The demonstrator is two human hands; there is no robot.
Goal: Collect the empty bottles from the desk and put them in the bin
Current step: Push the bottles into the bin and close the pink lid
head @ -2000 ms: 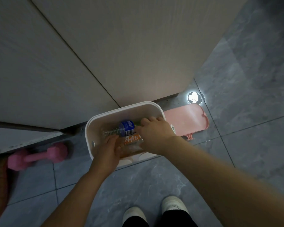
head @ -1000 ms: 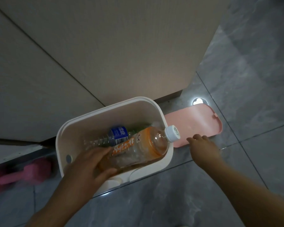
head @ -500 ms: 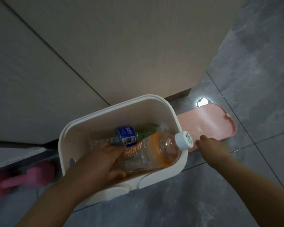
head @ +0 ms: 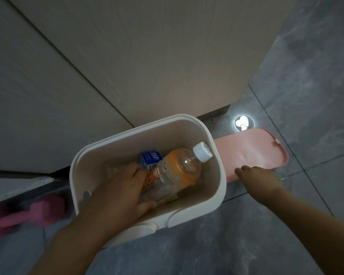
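Head view looks down on a white bin [head: 222,176] standing on a grey tiled floor [head: 310,80] against pale wood panels [head: 127,56]. We count two bottles inside it. One clear bottle [head: 179,171] lies tilted, its white cap [head: 202,151] pointing to 1 o'clock near the rim; its orange label [head: 154,176] carries white characters too small for us to read. Under it, toward 11 o'clock, sits a second bottle [head: 149,158] with a blue label, white writing and a barcode, also unreadable. Our left hand [head: 125,192] reaches into the bin, fingers and thumb curled round the lower half of the orange-labelled bottle. Our right hand [head: 256,177] is outside the bin at 3 o'clock, fingers bent down onto the near edge of one pink lid [head: 252,151] lying flat on the floor; we cannot tell whether it pinches that edge. Beyond the lid glows one round floor light [head: 243,122] showing a heart shape. At 8 o'clock lies one blurred pink dumbbell [head: 28,217].
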